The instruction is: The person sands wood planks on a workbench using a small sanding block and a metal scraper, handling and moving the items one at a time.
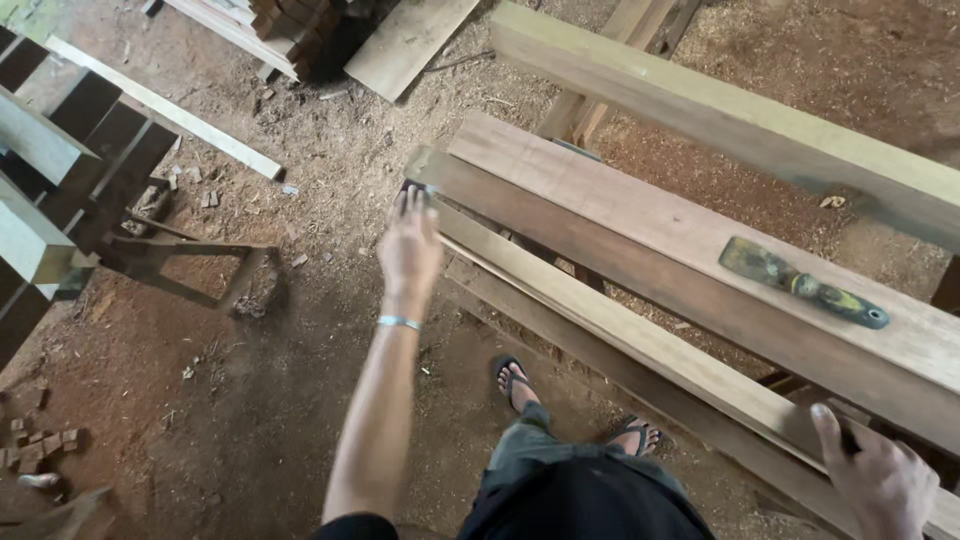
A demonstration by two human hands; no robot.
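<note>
1. Left hand [411, 243] grips the dark plank [640, 300] end at 11 o'clock.
2. Right hand [882, 482] clamps its near edge at 4 o'clock.
3. Looks mid-shift; needs an even lift, scraper [800, 283] riding the neighbouring board.

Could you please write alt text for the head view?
A person's left hand grips the end of a long wooden plank while the right hand holds its near edge. A putty knife lies on the neighbouring board, above a sawdust floor.

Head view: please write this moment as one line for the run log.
left hand: on plank end | right hand: gripping same plank's edge | scraper: lying on upper board | floor: sawdust
</note>
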